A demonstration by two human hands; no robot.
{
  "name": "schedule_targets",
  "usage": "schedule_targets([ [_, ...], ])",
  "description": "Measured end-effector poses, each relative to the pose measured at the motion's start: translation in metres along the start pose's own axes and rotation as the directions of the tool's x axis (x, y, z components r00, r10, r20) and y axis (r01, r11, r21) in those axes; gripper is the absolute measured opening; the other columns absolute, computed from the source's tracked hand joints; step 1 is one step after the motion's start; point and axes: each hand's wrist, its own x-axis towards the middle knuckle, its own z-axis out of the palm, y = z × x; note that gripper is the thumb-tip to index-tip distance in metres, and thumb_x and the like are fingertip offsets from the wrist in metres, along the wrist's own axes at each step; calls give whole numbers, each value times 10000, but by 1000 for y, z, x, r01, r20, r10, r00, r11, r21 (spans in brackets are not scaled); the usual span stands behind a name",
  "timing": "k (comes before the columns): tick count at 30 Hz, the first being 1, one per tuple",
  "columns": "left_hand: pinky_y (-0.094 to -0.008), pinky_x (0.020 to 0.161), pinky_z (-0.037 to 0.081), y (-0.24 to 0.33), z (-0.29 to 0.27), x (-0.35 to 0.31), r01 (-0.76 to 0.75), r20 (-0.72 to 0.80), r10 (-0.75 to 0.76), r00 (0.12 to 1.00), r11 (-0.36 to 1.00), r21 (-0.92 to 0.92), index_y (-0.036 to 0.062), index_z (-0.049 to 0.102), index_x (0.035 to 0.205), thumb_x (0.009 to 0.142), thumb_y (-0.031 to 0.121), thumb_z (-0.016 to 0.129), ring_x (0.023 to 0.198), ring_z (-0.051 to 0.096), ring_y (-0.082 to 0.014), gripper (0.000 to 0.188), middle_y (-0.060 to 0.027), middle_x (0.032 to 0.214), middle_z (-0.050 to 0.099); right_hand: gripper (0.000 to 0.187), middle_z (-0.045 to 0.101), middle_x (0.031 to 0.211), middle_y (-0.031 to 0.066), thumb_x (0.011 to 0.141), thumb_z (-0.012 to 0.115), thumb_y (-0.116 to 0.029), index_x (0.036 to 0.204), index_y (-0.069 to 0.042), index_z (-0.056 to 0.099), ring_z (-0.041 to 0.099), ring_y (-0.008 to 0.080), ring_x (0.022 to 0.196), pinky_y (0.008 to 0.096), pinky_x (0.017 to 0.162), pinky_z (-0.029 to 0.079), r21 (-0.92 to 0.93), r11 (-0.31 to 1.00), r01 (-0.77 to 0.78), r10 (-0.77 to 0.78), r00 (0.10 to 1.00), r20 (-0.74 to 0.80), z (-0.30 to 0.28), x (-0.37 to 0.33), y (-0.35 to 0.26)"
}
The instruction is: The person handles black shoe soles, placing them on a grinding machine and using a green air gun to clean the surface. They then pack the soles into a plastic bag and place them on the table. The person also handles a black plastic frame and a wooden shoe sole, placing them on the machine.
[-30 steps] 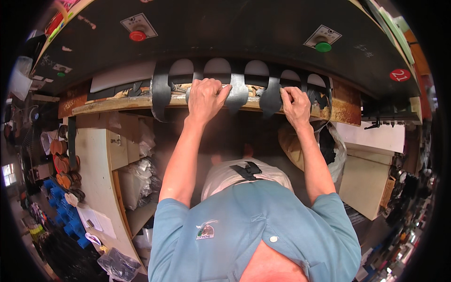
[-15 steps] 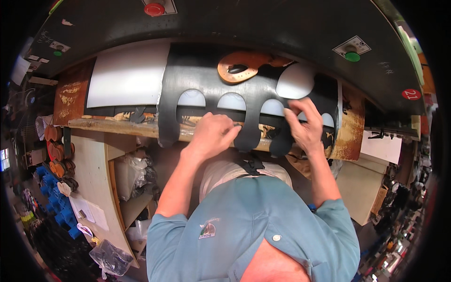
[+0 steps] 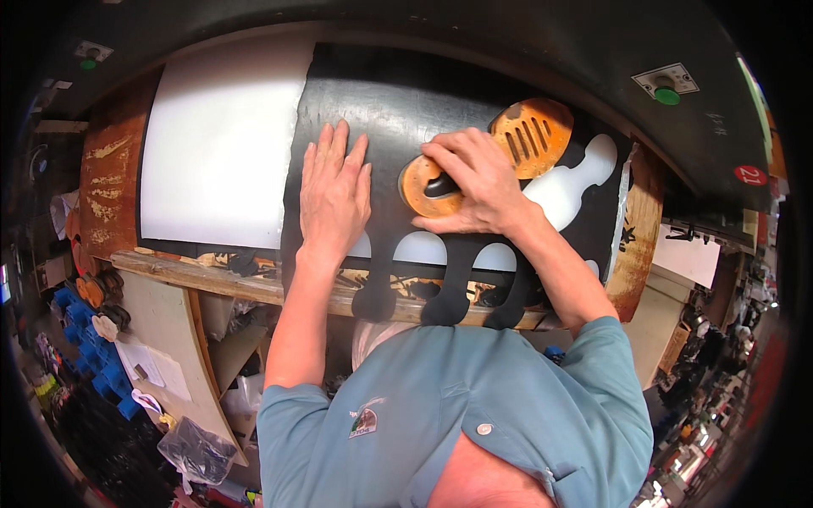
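A black rubber sheet (image 3: 398,102) with sole-shaped cut-outs lies on a white board (image 3: 220,144) on the workbench. My left hand (image 3: 333,190) presses flat on the sheet, fingers together and pointing away from me. My right hand (image 3: 474,182) grips an orange sole-shaped cutting die (image 3: 508,148) by its heel end, holding it on the sheet just right of my left hand. Strips of the cut sheet (image 3: 449,288) hang over the bench's front edge.
The wooden bench edge (image 3: 212,279) runs below the sheet. Rusty brown panels (image 3: 106,186) flank the board on both sides. Green (image 3: 666,95) and red (image 3: 749,175) buttons sit on the dark machine frame above. Blue bins (image 3: 80,317) and a plastic bag (image 3: 199,449) lie lower left.
My hands have moved off the sheet's hanging front edge. The left now lies flat on the sheet and the right has taken hold of the orange die. The sheet sits further up the bench.
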Motion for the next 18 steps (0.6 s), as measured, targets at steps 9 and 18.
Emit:
schedule_targets([
  [9, -560, 1224, 367, 5, -1, 6, 4, 7, -4, 1000, 1000, 31, 50, 650, 1398, 993, 115, 682, 1464, 494, -401, 411, -214, 1527, 569, 1132, 641, 1290, 245, 789, 674, -837, 1425, 90, 539, 636, 401, 1174, 519, 1003, 523, 695, 718, 26, 609, 460, -646, -165, -16, 20],
  [18, -463, 1185, 434, 31, -10, 34, 208, 63, -201, 978, 881, -425, 0, 698, 1351, 1053, 212, 666, 1387, 590, -384, 367, -230, 1397, 677, 1048, 650, 1111, 196, 690, 790, -794, 1218, 94, 617, 653, 331, 1018, 481, 880, 538, 367, 930, -25, 190, 888, -420, -155, -40, -36],
])
